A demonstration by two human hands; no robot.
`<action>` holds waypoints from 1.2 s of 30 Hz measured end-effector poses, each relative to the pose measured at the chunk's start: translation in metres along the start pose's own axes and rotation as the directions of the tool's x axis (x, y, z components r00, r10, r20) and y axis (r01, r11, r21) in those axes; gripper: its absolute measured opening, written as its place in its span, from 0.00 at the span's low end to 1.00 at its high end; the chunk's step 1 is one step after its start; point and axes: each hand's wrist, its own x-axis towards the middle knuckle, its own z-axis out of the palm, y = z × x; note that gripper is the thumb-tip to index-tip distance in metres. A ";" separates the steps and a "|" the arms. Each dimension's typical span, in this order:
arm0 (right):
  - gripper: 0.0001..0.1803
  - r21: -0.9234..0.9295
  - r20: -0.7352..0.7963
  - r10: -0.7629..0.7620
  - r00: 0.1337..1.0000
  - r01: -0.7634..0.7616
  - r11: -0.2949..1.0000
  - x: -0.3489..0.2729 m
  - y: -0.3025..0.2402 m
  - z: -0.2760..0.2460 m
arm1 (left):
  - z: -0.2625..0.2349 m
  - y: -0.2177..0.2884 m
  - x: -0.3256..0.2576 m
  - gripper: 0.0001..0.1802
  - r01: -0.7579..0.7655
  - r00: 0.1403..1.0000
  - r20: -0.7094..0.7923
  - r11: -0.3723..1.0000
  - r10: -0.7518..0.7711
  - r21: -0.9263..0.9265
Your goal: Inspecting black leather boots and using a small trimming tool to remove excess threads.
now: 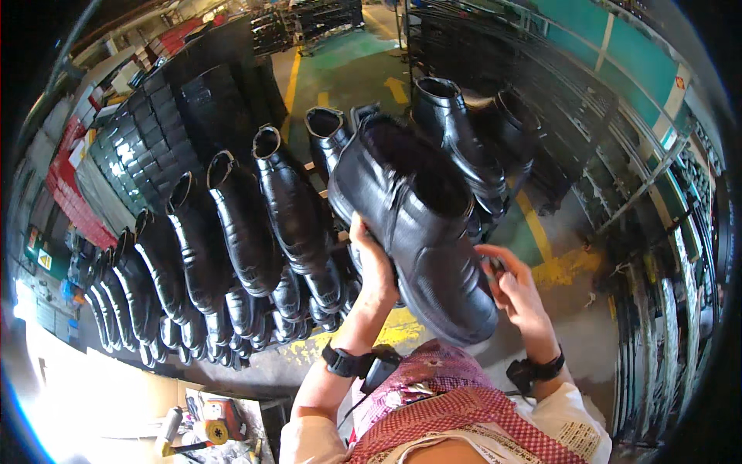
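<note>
A black leather ankle boot (433, 267) is held up in front of me, its opening facing up and away and its toe tilted down toward my body. My left hand (374, 263) grips it along its left side, thumb up against the upper and the other fingers hidden beneath. At the right side, near the toe, is my right hand (514, 290) with its fingers curled. A small dark thing (495, 265) shows between those fingers, too little of it visible to name. Whether the right fingertips touch the boot is hard to make out.
Beyond my left arm runs a long rack of several black boots (290, 205). More boots (456, 135) stand past the held one. Metal racks (657, 309) line the right side. A bench with an orange-and-black tool (220, 421) is at lower left.
</note>
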 end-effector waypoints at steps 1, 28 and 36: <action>0.31 0.118 -0.006 -0.069 0.998 0.069 0.991 -0.004 0.009 0.010 | 0.011 0.004 0.001 0.45 0.049 0.999 0.018 0.999 -0.049 -0.001; 0.20 -0.581 -0.548 -0.671 0.499 0.350 0.735 0.141 0.012 -0.030 | -0.042 0.039 0.007 0.42 -0.453 0.711 0.688 -0.657 0.141 0.603; 0.33 -0.221 -0.732 -0.164 0.661 -0.002 0.975 0.158 -0.016 -0.060 | -0.037 0.032 0.005 0.42 -0.455 0.722 0.680 -0.655 0.125 0.603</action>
